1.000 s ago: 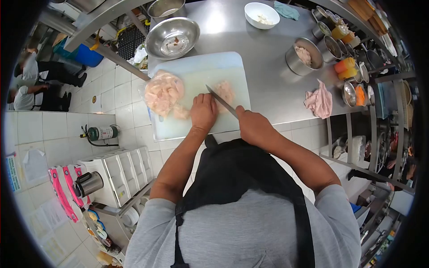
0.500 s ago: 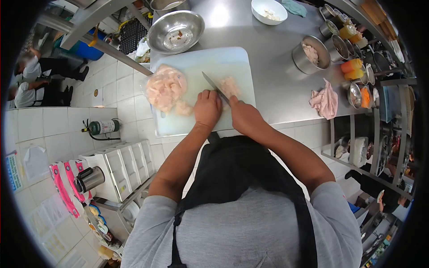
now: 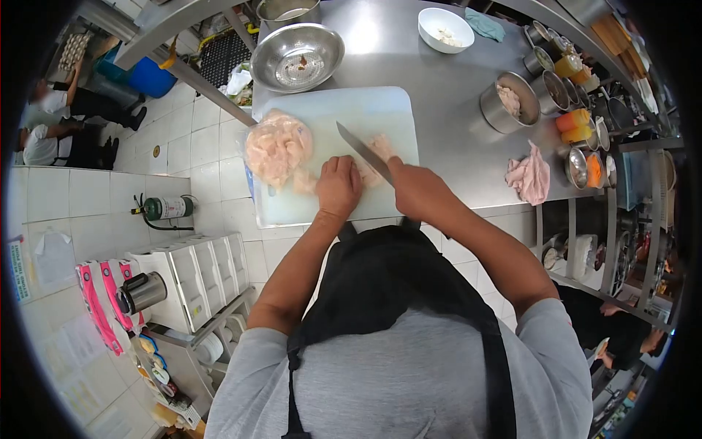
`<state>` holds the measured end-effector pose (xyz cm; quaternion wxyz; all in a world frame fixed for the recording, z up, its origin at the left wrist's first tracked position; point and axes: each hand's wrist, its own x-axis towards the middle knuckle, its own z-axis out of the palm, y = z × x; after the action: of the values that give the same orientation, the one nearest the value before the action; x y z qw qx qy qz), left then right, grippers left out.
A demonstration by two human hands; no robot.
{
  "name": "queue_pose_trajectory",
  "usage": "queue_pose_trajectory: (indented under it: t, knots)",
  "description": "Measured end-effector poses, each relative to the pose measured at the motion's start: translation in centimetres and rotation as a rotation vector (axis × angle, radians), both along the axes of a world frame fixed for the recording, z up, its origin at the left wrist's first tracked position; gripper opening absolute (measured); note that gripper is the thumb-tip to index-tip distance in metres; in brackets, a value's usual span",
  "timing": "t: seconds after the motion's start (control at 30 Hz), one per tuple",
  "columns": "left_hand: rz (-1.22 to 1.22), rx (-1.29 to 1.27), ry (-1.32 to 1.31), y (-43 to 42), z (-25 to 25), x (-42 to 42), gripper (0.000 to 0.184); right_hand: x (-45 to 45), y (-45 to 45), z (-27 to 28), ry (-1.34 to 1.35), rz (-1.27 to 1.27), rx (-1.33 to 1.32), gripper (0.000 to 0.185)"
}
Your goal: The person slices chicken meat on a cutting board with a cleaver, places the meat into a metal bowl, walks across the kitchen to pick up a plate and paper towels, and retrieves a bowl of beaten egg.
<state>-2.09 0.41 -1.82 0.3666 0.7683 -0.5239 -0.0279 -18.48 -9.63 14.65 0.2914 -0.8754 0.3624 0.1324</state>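
Note:
My right hand is closed round the handle of a kitchen knife, its blade slanting up and left over the board. With fingers curled down, my left hand holds a piece of raw chicken against the white cutting board; the fingers partly hide that piece. Cut raw meat lies just beyond the blade. To the left of my left hand sits a clear plastic bag of raw chicken pieces, with a loose piece beside it.
Behind the board stands a steel bowl. On the steel table are a white bowl, a steel pot with pale meat and a pink cloth. Sauce bottles and small containers line the right. Other people stand far left and right.
The knife and my right hand have moved slightly right, away from my left hand, and the blade looks raised. My left hand stays on the chicken. The view has shifted slightly.

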Motion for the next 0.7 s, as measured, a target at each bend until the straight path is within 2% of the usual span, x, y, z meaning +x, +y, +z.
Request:
queue_pose_trajectory:
  t: [0.2, 0.47, 0.5, 0.6, 0.7]
  knots:
    - [-0.023, 0.097, -0.089, -0.1, -0.1, -0.2, 0.014, -2.3, 2.9, -0.8, 0.075, 0.045, 0.007, 0.027]
    - [-0.061, 0.120, -0.098, -0.3, -0.2, -0.5, 0.020, 3.7, 0.5, -7.6, -0.194, -0.056, -0.073, 0.029]
    - [-0.065, 0.127, -0.090, -0.2, -0.1, -0.5, 0.021, 4.5, -0.2, -7.7, -0.248, -0.048, -0.096, 0.029]
    - [-0.094, 0.132, -0.070, 0.1, 0.3, -0.3, 0.021, 5.8, -2.6, -6.8, -0.157, -0.036, -0.001, 0.030]
    - [-0.012, 0.029, 0.002, 0.7, 0.1, 0.1, 0.015, 3.8, -2.0, -4.6, -0.122, -0.003, -0.016, 0.032]
